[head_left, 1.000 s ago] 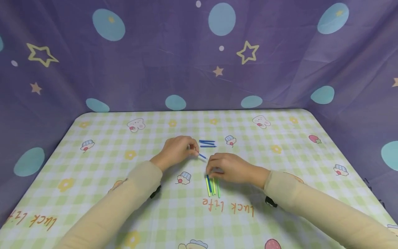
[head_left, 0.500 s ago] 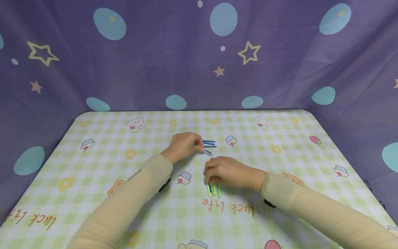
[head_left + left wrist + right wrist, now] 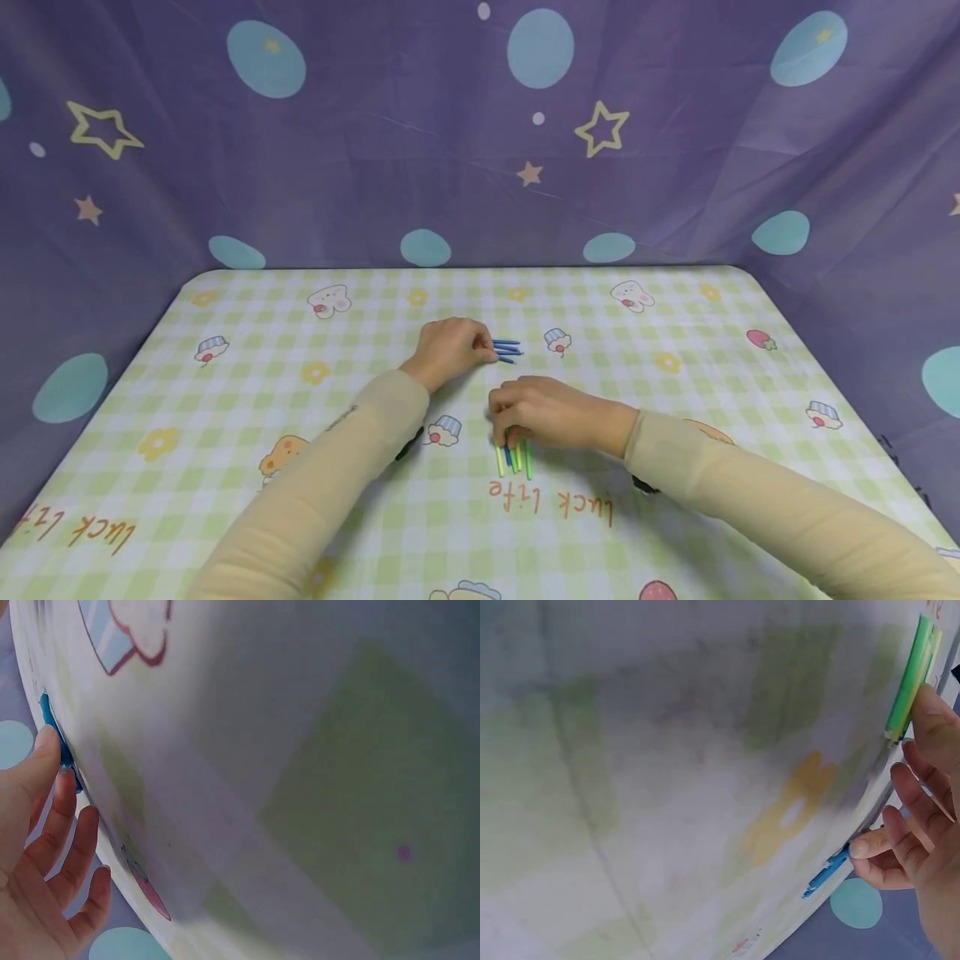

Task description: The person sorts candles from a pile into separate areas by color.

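At the table's middle, several thin blue sticks [image 3: 510,349] lie side by side, pointing right. My left hand [image 3: 452,350] is at their left ends, its thumb and index finger pinching the nearest blue stick [image 3: 58,735]. Closer to me, yellow and green sticks [image 3: 528,460] lie in a loose row with one blue stick [image 3: 507,457] among them. Over the upper ends of that row, my right hand [image 3: 551,414] has its fingers curled down and seems to pinch the blue stick; the fingertips hide the contact. Green and yellow sticks show beside its thumb [image 3: 934,712] in the right wrist view.
A checked cloth [image 3: 225,500] with printed flowers, cupcakes and lettering covers the table. Behind it and at the sides hangs a purple curtain [image 3: 360,167] with stars and ovals. Dark straps show under both sleeves.
My left hand has moved right and away from me, bringing its blue stick to the other blue ones. My right hand has come slightly nearer me over its row, whose sticks have shifted a little.
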The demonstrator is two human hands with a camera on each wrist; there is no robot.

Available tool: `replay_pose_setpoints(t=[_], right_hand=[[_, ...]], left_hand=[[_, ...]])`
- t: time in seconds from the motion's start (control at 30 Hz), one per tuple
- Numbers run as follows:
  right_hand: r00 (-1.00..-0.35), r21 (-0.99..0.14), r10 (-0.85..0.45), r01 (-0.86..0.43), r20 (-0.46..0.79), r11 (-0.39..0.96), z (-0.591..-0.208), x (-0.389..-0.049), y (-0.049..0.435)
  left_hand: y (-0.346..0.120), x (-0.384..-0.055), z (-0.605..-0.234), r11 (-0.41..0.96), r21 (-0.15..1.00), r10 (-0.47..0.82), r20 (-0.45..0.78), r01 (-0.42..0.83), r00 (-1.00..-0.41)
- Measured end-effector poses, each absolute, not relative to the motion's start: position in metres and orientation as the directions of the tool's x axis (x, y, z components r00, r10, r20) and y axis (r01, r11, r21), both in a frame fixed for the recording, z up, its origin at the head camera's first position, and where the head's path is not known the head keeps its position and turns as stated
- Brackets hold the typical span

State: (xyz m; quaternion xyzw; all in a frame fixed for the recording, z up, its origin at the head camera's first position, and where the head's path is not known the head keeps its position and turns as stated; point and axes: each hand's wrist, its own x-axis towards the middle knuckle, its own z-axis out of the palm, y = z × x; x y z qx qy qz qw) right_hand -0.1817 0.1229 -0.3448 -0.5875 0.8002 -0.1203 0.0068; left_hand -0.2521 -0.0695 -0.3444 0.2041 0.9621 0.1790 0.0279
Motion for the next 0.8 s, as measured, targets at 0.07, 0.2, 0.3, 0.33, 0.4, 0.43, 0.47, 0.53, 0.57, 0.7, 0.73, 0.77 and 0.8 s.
replay_pose_setpoints(t=[0.07,0.2,0.3,0.33,0.4,0.43,0.47,0.53,0.57,0.7,0.73,0.77,0.8], right_hand=[[-0.309,-0.194,-0.943,-0.939,0.120,0.283,-0.3433,-0.1819,0.1218],[-0.319,-0.193,-0.944,-0.935,0.090,0.297,-0.3410,-0.1819,0.1197],[-0.321,-0.195,-0.944,-0.933,0.071,0.302,-0.3408,-0.1823,0.1186],[-0.320,-0.194,-0.945,-0.933,0.065,0.303,-0.3406,-0.1822,0.1184],[-0.317,-0.189,-0.946,-0.934,0.058,0.302,-0.3406,-0.1822,0.1179],[-0.315,-0.186,-0.947,-0.936,0.057,0.300,-0.3405,-0.1822,0.1178],[-0.313,-0.183,-0.948,-0.937,0.056,0.298,-0.3405,-0.1821,0.1176],[-0.309,-0.176,-0.950,-0.939,0.054,0.296,-0.3403,-0.1820,0.1174],[-0.308,-0.175,-0.950,-0.940,0.054,0.294,-0.3403,-0.1819,0.1173],[-0.315,-0.187,-0.948,-0.935,0.049,0.302,-0.3401,-0.1818,0.1180],[-0.319,-0.191,-0.946,-0.933,0.050,0.305,-0.3399,-0.1817,0.1184],[-0.324,-0.197,-0.945,-0.931,0.052,0.308,-0.3402,-0.1818,0.1188],[-0.327,-0.199,-0.943,-0.930,0.056,0.310,-0.3404,-0.1820,0.1193]], left_hand=[[-0.0686,-0.2521,-0.3447,0.854,0.355,0.400,0.022,0.381,-0.916],[-0.0675,-0.2518,-0.3445,0.854,0.354,0.399,0.023,0.381,-0.916],[-0.0672,-0.2518,-0.3443,0.854,0.354,0.400,0.021,0.381,-0.916],[-0.0673,-0.2518,-0.3443,0.854,0.354,0.401,0.020,0.382,-0.916],[-0.0676,-0.2520,-0.3449,0.853,0.352,0.403,0.022,0.384,-0.915],[-0.0678,-0.2521,-0.3452,0.854,0.350,0.404,0.024,0.386,-0.914],[-0.0680,-0.2521,-0.3454,0.854,0.348,0.404,0.026,0.387,-0.914],[-0.0684,-0.2519,-0.3458,0.855,0.345,0.403,0.027,0.387,-0.915],[-0.0685,-0.2518,-0.3460,0.856,0.344,0.402,0.027,0.386,-0.915],[-0.0685,-0.2510,-0.3466,0.860,0.341,0.397,0.022,0.380,-0.918],[-0.0686,-0.2509,-0.3467,0.860,0.341,0.396,0.020,0.379,-0.918],[-0.0687,-0.2507,-0.3468,0.860,0.341,0.397,0.020,0.380,-0.917],[-0.0687,-0.2505,-0.3468,0.859,0.340,0.400,0.019,0.382,-0.916]])
